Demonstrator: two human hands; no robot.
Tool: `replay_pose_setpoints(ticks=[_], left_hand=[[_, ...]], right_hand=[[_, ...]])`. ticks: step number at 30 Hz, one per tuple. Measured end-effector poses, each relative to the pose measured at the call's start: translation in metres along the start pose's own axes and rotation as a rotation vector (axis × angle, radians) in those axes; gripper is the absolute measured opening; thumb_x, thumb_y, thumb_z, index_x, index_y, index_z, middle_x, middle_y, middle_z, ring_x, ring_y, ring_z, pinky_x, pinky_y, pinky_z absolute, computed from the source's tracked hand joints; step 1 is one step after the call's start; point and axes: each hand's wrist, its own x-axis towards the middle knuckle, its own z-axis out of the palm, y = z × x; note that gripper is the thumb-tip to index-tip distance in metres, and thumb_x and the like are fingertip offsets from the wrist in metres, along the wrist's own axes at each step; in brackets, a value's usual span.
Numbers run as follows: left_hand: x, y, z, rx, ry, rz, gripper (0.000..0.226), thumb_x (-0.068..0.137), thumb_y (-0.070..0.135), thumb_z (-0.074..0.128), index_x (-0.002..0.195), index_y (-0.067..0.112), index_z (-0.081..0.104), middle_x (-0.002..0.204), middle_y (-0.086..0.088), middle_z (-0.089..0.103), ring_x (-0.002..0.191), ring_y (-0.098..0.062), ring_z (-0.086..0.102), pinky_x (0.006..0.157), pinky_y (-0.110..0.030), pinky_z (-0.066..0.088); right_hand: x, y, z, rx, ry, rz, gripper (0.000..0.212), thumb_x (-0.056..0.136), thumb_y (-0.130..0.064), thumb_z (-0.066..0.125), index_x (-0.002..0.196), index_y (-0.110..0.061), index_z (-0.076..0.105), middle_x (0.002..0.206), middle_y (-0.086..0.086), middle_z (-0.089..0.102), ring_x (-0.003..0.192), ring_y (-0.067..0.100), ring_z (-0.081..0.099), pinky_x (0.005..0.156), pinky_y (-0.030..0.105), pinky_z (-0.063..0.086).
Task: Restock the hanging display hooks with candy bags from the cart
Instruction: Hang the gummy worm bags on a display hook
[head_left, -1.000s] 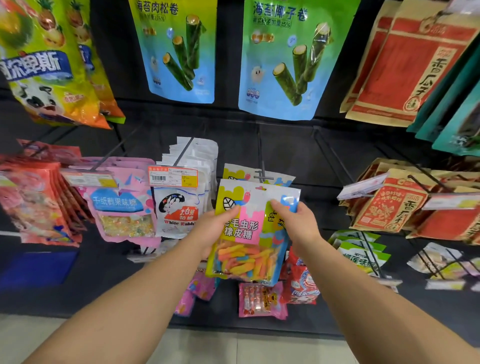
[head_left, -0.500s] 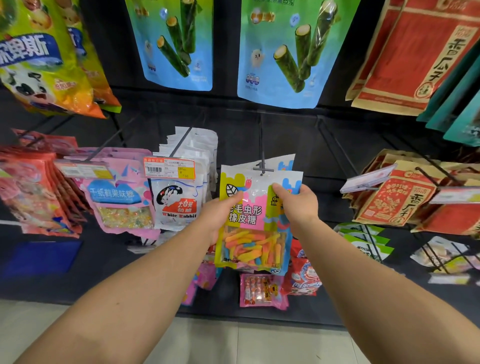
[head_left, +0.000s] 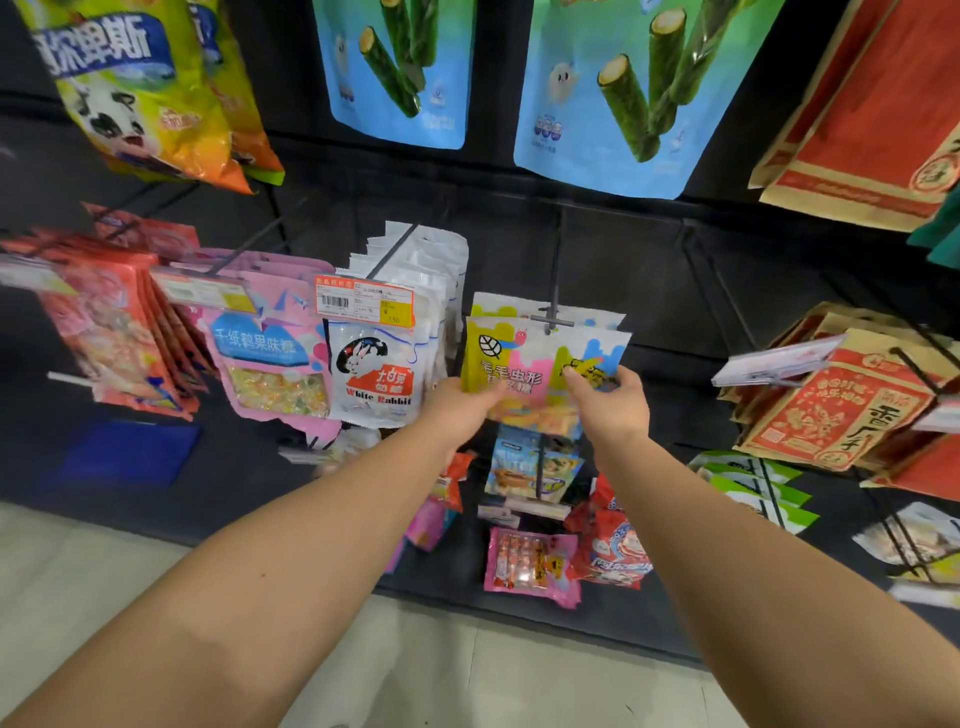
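A yellow, pink and blue gummy-worm candy bag (head_left: 524, 358) is up at the tip of a black display hook (head_left: 555, 291), its top edge level with the hook's end. My left hand (head_left: 460, 402) grips the bag's lower left side. My right hand (head_left: 610, 400) pinches its right side, thumb on the front. Another bag of the same kind (head_left: 592, 317) hangs just behind it on that hook. My hands cover the lower half of the held bag.
White Rabbit bags (head_left: 376, 374) and pink candy bags (head_left: 265, 353) hang on hooks to the left. Red-and-tan bags (head_left: 836, 410) hang to the right. Seaweed-roll bags (head_left: 618, 93) hang above. Small snack packs (head_left: 532, 564) hang below my hands. Pale floor lies beneath.
Both hands have lifted the gummy-worm bag up and toward the hook, so its top now meets the hook's tip. My view has tilted down a little.
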Motion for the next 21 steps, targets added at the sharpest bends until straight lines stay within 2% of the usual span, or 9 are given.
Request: replay_pose_setpoints(ticks=[3,4,6,8,11,15,17,21], left_hand=[[-0.008,-0.009,-0.004,0.114,0.044,0.036,0.066,0.095,0.044,0.062,0.146,0.007,0.044,0.149,-0.012,0.048,0.133,-0.029,0.048,0.106,-0.034,0.04],[-0.013,-0.012,-0.008,0.15,0.054,0.04,0.067,0.093,0.046,0.063,0.146,0.009,0.044,0.148,-0.01,0.05,0.131,-0.028,0.051,0.106,-0.034,0.042],[-0.022,-0.023,-0.016,0.229,0.087,0.044,0.062,0.094,0.043,0.062,0.144,0.01,0.046,0.142,-0.007,0.053,0.129,-0.026,0.053,0.102,-0.032,0.041],[-0.03,-0.039,-0.03,0.332,0.126,0.076,0.055,0.095,0.04,0.062,0.14,0.01,0.049,0.14,-0.008,0.056,0.127,-0.026,0.054,0.103,-0.033,0.042],[-0.047,-0.065,-0.065,0.558,0.176,0.084,0.045,0.095,0.041,0.06,0.132,0.018,0.055,0.129,-0.002,0.064,0.118,-0.025,0.06,0.097,-0.037,0.048],[-0.068,-0.099,-0.143,0.845,0.32,0.048,0.04,0.092,0.047,0.056,0.124,0.024,0.059,0.125,-0.003,0.065,0.115,-0.028,0.06,0.092,-0.039,0.049],[-0.08,-0.118,-0.193,0.914,0.399,-0.022,0.049,0.09,0.054,0.055,0.13,0.026,0.057,0.134,-0.001,0.059,0.125,-0.027,0.054,0.1,-0.04,0.044],[-0.115,-0.161,-0.309,0.997,0.504,-0.197,0.067,0.091,0.061,0.051,0.148,0.028,0.037,0.155,-0.003,0.036,0.143,-0.026,0.031,0.114,-0.043,0.027]], right_hand=[[-0.002,0.018,0.002,-0.165,0.008,0.068,0.075,0.089,-0.038,0.068,0.15,-0.015,0.032,0.142,0.009,0.05,0.119,0.031,0.057,0.091,0.037,0.047],[-0.006,0.022,0.004,-0.214,0.004,0.088,0.073,0.09,-0.038,0.066,0.15,-0.016,0.032,0.144,0.011,0.048,0.121,0.033,0.055,0.093,0.04,0.047],[-0.019,0.031,0.015,-0.324,-0.094,0.062,0.06,0.091,-0.035,0.064,0.144,-0.017,0.043,0.137,0.012,0.055,0.115,0.034,0.059,0.092,0.041,0.049],[-0.041,0.035,0.032,-0.427,-0.276,-0.042,0.048,0.092,-0.032,0.064,0.137,-0.019,0.053,0.131,0.009,0.061,0.112,0.031,0.062,0.092,0.038,0.05],[-0.078,0.033,0.07,-0.579,-0.504,-0.237,0.049,0.092,-0.031,0.065,0.137,-0.017,0.055,0.137,0.004,0.059,0.123,0.023,0.057,0.1,0.031,0.043],[-0.123,0.019,0.14,-0.76,-0.697,-0.5,0.039,0.092,-0.033,0.062,0.128,-0.019,0.062,0.126,0.008,0.065,0.116,0.029,0.059,0.092,0.033,0.045],[-0.149,0.011,0.186,-0.848,-0.761,-0.611,0.044,0.093,-0.037,0.058,0.134,-0.021,0.057,0.131,0.006,0.062,0.124,0.03,0.055,0.096,0.034,0.043],[-0.229,-0.005,0.294,-0.905,-0.867,-0.755,0.057,0.092,-0.036,0.059,0.147,-0.025,0.044,0.143,0.003,0.054,0.132,0.024,0.048,0.108,0.039,0.041]])
